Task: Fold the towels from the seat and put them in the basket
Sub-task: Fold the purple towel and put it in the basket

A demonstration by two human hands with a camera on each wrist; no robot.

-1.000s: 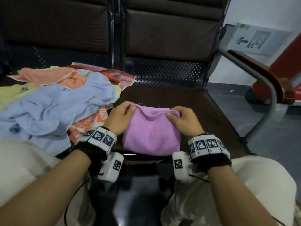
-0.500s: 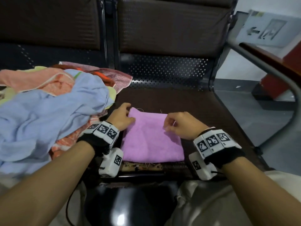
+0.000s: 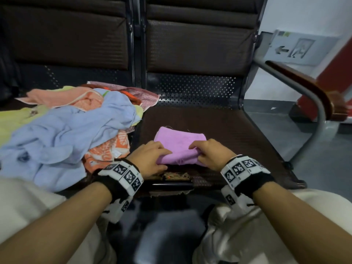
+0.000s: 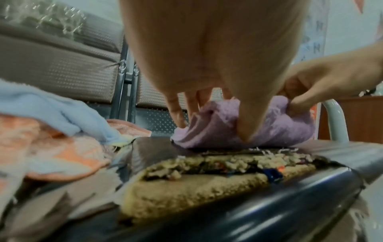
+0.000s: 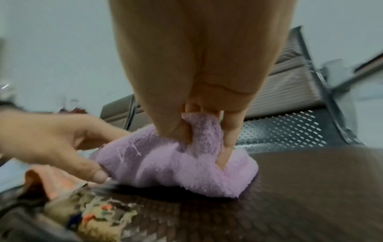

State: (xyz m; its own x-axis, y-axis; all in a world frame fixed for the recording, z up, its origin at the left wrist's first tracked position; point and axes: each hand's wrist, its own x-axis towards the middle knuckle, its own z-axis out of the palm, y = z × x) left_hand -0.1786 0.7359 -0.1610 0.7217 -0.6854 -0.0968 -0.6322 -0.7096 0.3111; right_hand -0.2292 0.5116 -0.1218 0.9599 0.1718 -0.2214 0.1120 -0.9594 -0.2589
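A small purple towel (image 3: 179, 141) lies folded on the dark brown seat (image 3: 228, 130), close to its front edge. My left hand (image 3: 152, 159) pinches the towel's near left corner, thumb under and fingers on top (image 4: 207, 104). My right hand (image 3: 207, 155) pinches the near right edge, bunching the cloth (image 5: 203, 131) between thumb and fingers. In both wrist views the purple towel (image 4: 259, 129) is lifted and crumpled at its near side. No basket is in view.
A heap of unfolded towels (image 3: 62, 134), light blue, orange, peach and yellow, covers the seat to the left. The seat's front edge is torn, showing foam (image 3: 177, 176). A metal armrest (image 3: 312, 96) with a wooden top rises at the right.
Both hands moved from the towel's far edge back to its near edge and now pinch it there. The towel lies shorter front to back than before.
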